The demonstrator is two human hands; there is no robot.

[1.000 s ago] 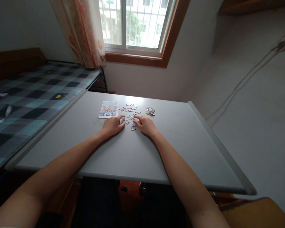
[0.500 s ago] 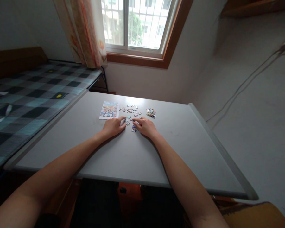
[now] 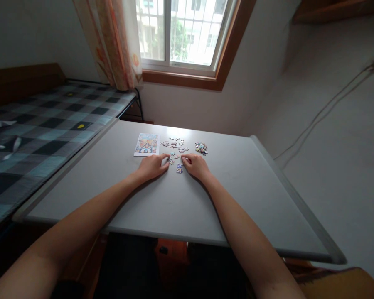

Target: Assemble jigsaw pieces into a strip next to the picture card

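My left hand (image 3: pixel 153 166) rests on the table at the left side of the loose jigsaw pieces (image 3: pixel 172 161). Its thumb and index finger are apart, their tips close to those pieces. Across from it, my right hand (image 3: pixel 197 165) lies with index finger and thumb slightly apart, and I see nothing held between them. A small joined block of puzzle pieces (image 3: pixel 179 168), bluish with a light middle, lies between the hands, nearer to me. Further loose pieces (image 3: pixel 174 145) spread out beyond the hands. The undersides of both hands are hidden.
A printed picture sheet (image 3: pixel 146 144) lies left of the pieces, and a heap of puzzle pieces (image 3: pixel 201 148) sits to the right. All are on a grey-white table (image 3: pixel 168 203). A bed with a checked cover (image 3: pixel 90 110) adjoins the left edge; a wall with cables (image 3: pixel 322 112) borders the right.
My right hand has drawn slightly right, away from the joined block, which now shows more fully. The left hand stays beside the loose pieces. The whole view has shifted a little.
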